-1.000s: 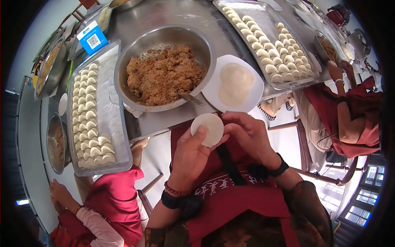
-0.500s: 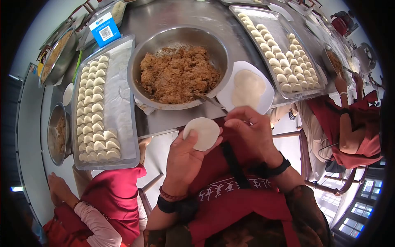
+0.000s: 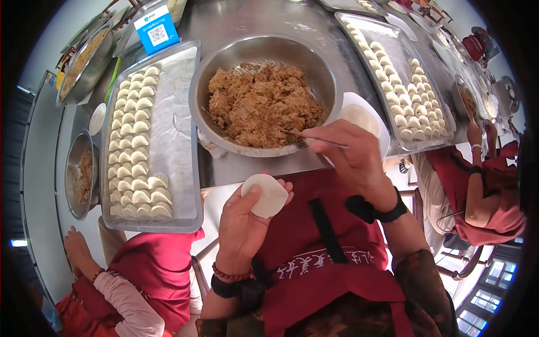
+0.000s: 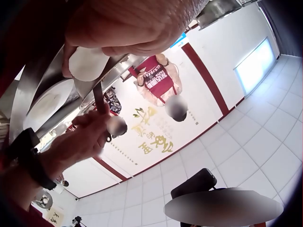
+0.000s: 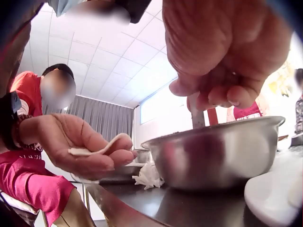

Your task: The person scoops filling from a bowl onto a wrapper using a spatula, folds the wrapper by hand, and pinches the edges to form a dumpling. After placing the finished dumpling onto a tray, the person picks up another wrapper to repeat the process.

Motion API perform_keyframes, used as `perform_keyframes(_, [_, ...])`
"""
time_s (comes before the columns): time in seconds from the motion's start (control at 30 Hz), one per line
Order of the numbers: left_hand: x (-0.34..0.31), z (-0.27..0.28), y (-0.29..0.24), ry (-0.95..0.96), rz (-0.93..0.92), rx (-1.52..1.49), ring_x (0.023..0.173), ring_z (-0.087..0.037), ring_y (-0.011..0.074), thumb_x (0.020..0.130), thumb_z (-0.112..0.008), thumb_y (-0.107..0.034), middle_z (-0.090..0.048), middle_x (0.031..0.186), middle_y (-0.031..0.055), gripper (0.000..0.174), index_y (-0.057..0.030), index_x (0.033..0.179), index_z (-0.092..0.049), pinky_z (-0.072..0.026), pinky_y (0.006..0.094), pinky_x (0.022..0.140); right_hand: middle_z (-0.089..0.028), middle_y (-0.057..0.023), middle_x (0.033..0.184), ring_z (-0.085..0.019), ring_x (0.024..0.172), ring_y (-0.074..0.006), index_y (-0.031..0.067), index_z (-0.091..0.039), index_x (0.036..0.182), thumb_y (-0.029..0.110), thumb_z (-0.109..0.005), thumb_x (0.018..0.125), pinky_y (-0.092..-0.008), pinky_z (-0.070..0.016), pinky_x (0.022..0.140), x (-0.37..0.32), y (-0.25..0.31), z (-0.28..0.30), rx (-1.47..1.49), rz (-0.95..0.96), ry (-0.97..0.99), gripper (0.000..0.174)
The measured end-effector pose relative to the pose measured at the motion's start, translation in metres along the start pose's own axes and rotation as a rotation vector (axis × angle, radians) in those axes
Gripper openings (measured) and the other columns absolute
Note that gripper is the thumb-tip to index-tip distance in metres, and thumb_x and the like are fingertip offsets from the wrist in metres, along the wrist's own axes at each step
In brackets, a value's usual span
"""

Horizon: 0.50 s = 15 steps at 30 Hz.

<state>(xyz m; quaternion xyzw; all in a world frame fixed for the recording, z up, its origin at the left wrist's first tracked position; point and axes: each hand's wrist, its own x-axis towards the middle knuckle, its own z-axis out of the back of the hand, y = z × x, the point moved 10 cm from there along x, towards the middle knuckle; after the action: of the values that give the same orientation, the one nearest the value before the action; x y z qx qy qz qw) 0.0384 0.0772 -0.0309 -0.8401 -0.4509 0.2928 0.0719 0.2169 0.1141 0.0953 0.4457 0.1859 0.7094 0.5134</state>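
Observation:
My left hand (image 3: 242, 222) cradles a round white dough wrapper (image 3: 264, 195) in its curled fingers, thumb on the wrapper's edge, just below the table edge. My right hand (image 3: 343, 150) reaches over the rim of a big steel bowl (image 3: 224, 56) full of brown minced filling (image 3: 261, 106) and pinches the handle of a metal utensil (image 3: 311, 141) lying in it. In the right wrist view the right hand's fingers (image 5: 222, 97) hold the utensil (image 5: 198, 117) above the bowl (image 5: 222, 153), with the wrapper (image 5: 94, 150) off to the left. The left wrist view shows the wrapper (image 4: 87, 64) from below.
A white plate (image 3: 382, 126) with stacked wrappers sits right of the bowl, partly behind my right hand. Steel trays of folded dumplings lie at left (image 3: 179, 168) and right (image 3: 429, 121). Other people in red sit at lower left (image 3: 151, 264) and at right (image 3: 483, 185).
My right hand left the wrapper, moved up to the bowl and took hold of the utensil handle. The left hand keeps the wrapper and has drifted slightly down and left.

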Motion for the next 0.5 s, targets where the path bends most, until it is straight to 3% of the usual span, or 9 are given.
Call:
perform_keyframes(0.07, [0.001, 0.002, -0.002, 0.004, -0.008, -0.020, 0.118, -0.057, 0.0445, 0.096, -0.053, -0.006, -0.058, 0.122, 0.0274, 0.033, 0.0088, 0.125, -0.049, -0.0438, 0.0583, 0.107, -0.072, -0.0075, 0.093, -0.067, 0.081, -0.0172, 0.0040, -0.073, 0.101, 0.010, -0.068, 0.091, -0.0280, -0.0523, 0.072, 0.003, 0.004, 0.017, 0.092, -0.152, -0.022, 0.013])
perform_keyframes(0.33, [0.004, 0.003, 0.001, 0.001, 0.009, -0.036, 0.119, -0.057, 0.0442, 0.096, -0.052, -0.007, -0.059, 0.122, 0.0267, 0.033, 0.0083, 0.125, -0.050, -0.0426, 0.0584, 0.108, -0.073, -0.0089, 0.088, -0.066, 0.077, -0.0124, 0.0015, -0.073, 0.102, 0.020, -0.066, 0.094, -0.0254, -0.0521, 0.070, 0.056, -0.028, 0.031, -0.017, -0.150, -0.172, 0.021])
perform_keyframes(0.5, [0.006, 0.005, 0.002, 0.001, 0.017, -0.046, 0.119, -0.057, 0.0437, 0.097, -0.053, -0.009, -0.060, 0.121, 0.0258, 0.033, 0.0076, 0.125, -0.050, -0.0431, 0.0579, 0.107, -0.071, -0.0076, 0.080, -0.060, 0.070, -0.0078, 0.0000, -0.073, 0.101, 0.022, -0.066, 0.094, -0.0246, -0.0502, 0.066, 0.068, -0.055, 0.008, 0.070, -0.189, -0.074, 0.024])
